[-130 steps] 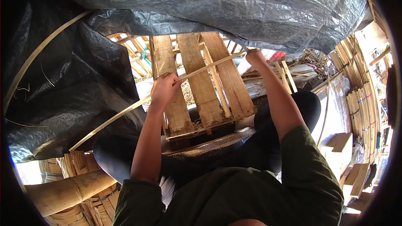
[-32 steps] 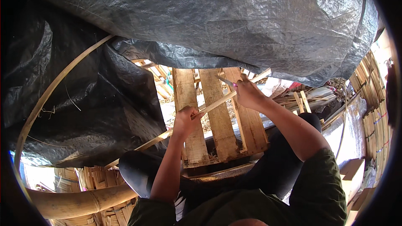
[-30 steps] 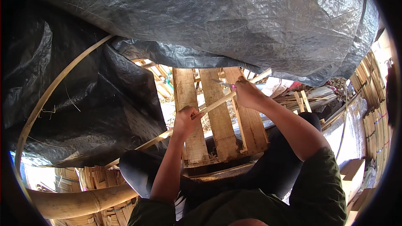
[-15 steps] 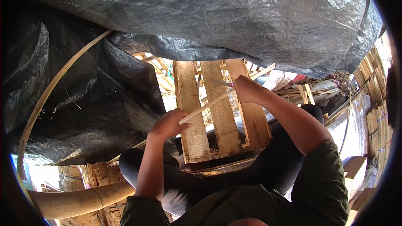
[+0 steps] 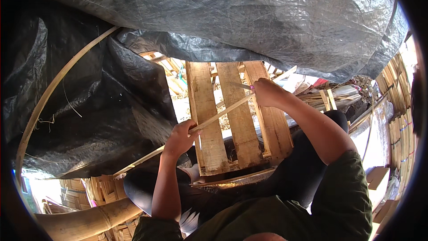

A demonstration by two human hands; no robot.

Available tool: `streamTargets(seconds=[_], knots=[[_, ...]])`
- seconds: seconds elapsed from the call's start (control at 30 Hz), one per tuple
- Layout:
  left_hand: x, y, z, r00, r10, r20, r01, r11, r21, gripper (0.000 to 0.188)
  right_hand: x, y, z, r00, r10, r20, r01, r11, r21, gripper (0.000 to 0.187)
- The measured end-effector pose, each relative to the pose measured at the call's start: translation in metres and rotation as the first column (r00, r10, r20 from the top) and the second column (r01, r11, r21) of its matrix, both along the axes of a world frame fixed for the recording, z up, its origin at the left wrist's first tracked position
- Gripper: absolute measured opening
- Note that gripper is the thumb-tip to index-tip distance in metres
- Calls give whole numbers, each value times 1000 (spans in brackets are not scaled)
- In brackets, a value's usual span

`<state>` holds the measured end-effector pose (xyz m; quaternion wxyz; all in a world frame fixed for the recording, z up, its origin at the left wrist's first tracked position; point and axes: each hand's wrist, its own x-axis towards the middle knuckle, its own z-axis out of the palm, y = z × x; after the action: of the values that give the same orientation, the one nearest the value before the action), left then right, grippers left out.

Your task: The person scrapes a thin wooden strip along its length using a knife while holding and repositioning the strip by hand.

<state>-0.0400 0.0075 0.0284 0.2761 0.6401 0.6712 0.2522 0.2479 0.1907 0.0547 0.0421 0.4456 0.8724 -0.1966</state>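
Observation:
A long, pale bamboo strip slants across in front of me, from low on the left up to the right. My left hand is closed around it, and its tail shows again below that hand. At the strip's upper end, my right hand is closed on a knife whose thin blade points left. A bit of pink or purple shows where the blade enters my fist; the handle is hidden. Whether the right fingers also pinch the strip, I cannot tell. Beneath both hands lies a slatted wooden stand.
Grey plastic sheeting hangs over the far side, and dark sheeting covers the left. A curved bamboo strip arcs there. A thick bamboo pole lies at lower left. Stacked bamboo slats stand at right.
The bamboo strip's tail now shows more plainly at lower left. Both hands keep their grips and have shifted slightly in the picture, the right a little to the right.

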Motion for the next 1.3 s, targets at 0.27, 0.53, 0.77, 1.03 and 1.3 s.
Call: streamTargets(seconds=[0.27,0.53,0.77,1.03,1.3], knots=[[5,6,-4,997,70,-16,-68,988,137,17,1,8,-7,999,47,25,-49,997,64,17],[19,15,0,988,50,-144,-13,968,249,13,36,16,-26,976,-139,-167,138,990,-14,32],[24,16,-1,961,98,-260,5,930,368,11,44,10,-28,954,-103,-280,115,993,27,30],[25,21,0,960,120,-255,-60,971,233,11,39,13,-65,944,-23,-329,79,984,157,20],[31,30,-6,987,76,-143,-36,963,266,13,26,9,-56,962,-120,-246,151,982,110,29]])
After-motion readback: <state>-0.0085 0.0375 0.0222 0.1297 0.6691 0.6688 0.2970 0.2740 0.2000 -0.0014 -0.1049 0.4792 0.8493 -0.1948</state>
